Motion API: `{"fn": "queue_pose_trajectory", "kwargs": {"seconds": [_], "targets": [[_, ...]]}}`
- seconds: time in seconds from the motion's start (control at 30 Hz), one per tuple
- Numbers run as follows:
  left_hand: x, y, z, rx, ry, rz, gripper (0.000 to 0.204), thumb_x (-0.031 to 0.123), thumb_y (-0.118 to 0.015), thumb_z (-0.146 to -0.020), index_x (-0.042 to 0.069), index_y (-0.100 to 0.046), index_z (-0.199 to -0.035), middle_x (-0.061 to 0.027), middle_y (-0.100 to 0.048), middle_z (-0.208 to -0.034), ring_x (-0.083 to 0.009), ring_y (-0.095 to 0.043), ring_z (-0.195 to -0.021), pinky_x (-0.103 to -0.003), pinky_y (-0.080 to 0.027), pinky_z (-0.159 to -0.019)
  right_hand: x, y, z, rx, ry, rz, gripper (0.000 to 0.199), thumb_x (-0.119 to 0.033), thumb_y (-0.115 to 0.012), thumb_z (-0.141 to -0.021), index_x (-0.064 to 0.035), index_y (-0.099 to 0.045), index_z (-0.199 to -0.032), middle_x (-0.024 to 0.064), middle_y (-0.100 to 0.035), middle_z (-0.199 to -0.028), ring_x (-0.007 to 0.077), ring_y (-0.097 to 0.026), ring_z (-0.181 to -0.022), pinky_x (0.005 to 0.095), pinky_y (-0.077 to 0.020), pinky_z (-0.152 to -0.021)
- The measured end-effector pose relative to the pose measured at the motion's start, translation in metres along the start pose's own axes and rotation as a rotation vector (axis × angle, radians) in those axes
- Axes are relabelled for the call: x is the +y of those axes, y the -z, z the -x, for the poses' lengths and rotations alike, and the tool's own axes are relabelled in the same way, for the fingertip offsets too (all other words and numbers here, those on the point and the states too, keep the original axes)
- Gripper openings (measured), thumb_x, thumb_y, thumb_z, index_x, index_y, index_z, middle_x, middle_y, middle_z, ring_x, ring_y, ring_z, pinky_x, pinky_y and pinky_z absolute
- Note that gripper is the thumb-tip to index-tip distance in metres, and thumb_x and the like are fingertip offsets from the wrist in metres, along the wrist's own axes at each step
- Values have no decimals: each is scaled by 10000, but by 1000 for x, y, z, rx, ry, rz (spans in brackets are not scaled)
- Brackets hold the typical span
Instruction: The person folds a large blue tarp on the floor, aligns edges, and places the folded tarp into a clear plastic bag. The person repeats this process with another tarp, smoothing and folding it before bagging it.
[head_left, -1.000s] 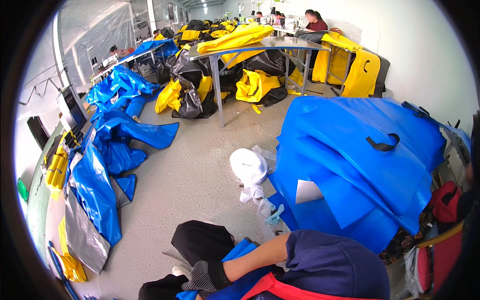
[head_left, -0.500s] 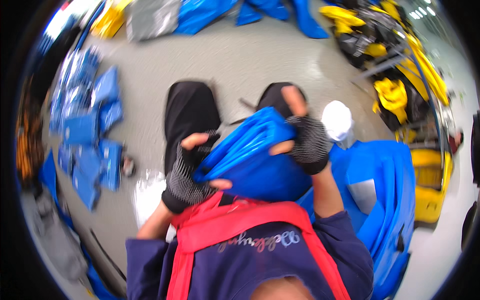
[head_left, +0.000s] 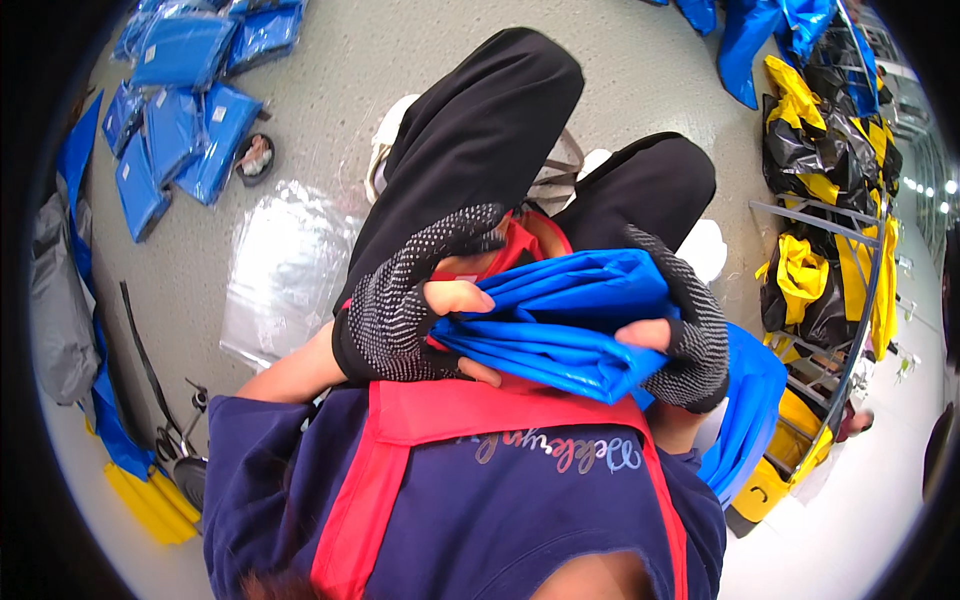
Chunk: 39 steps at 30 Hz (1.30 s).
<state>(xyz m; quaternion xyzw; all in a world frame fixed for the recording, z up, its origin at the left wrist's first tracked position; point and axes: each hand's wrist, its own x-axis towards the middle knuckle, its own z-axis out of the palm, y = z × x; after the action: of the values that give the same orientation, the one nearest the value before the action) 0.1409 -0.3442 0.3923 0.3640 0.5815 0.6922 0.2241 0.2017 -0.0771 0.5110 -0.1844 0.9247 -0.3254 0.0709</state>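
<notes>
A folded bundle of glossy blue coated fabric [head_left: 575, 320] lies across my lap, in front of the red apron [head_left: 490, 410]. Its layered edges face up and toward me. My left hand [head_left: 405, 300], in a black glove with white grip dots and bare fingertips, pinches the bundle's left end between thumb and fingers. At the other end, my right hand [head_left: 692, 330], gloved the same way, wraps round the folds with its thumb on the upper side. The right fingers are partly hidden behind the fabric. What kind of article the bundle is cannot be told.
Several blue packs [head_left: 180, 130] in clear wrap lie on the floor at far left, with clear plastic bags [head_left: 280, 275] nearer. More blue fabric [head_left: 750, 410] is piled at my right. Beyond it stands a metal rack [head_left: 865, 290] with black and yellow goods [head_left: 805, 270].
The view has turned and my knees appear farther right. The bundle has tipped from showing its smooth face to showing its layered edges. Both hands still hold it, the right now wrapped round its end.
</notes>
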Motion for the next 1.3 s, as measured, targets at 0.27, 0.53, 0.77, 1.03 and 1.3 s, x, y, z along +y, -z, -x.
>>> {"fn": "queue_pose_trajectory", "kwargs": {"seconds": [0.27,0.53,0.77,1.03,1.3], "targets": [[24,2,-60,-75,324,-76,519,305,-739,-764,2,-542,-1136,-180,-586,-1115,-276,-593,-1020,-346,-468,-869,4,-6,-29,-121,111,-5,495,-257,-819,-569,-182,-642,-1025,206,-452,-1336,411,-382,-1255,521,-302,-1017],[-31,14,-59,-473,682,250,626,202,-795,-711,12,-507,-1233,-137,-603,-1160,-223,-583,-1046,-344,-478,-904,-6,6,-22,-82,44,78,538,-301,-793,-598,-245,-641,-1111,189,-411,-1385,443,-316,-1295,574,-246,-1040],[-47,19,-14,-323,435,165,609,198,-712,-799,27,-422,-1307,-145,-552,-1237,-227,-545,-1129,-361,-442,-969,0,-7,-39,-10,-50,168,392,-366,-789,-559,-223,-698,-913,202,-418,-1382,465,-328,-1291,550,-274,-1033],[-40,37,-11,-489,477,-166,520,325,-722,-754,67,-561,-1176,-187,-616,-1118,-335,-611,-993,-395,-485,-873,39,-21,-61,-59,21,-162,413,-463,-707,-711,-95,-679,-897,175,-555,-1218,385,-576,-1003,447,-449,-858],[-56,-6,-71,-362,349,-251,679,315,-738,-736,63,-430,-1286,-160,-474,-1253,-304,-444,-1162,-386,-320,-1004,35,-48,-38,128,-8,-91,522,-569,-620,-716,-103,-656,-947,156,-614,-885,348,-612,-811,445,-483,-677]]}}
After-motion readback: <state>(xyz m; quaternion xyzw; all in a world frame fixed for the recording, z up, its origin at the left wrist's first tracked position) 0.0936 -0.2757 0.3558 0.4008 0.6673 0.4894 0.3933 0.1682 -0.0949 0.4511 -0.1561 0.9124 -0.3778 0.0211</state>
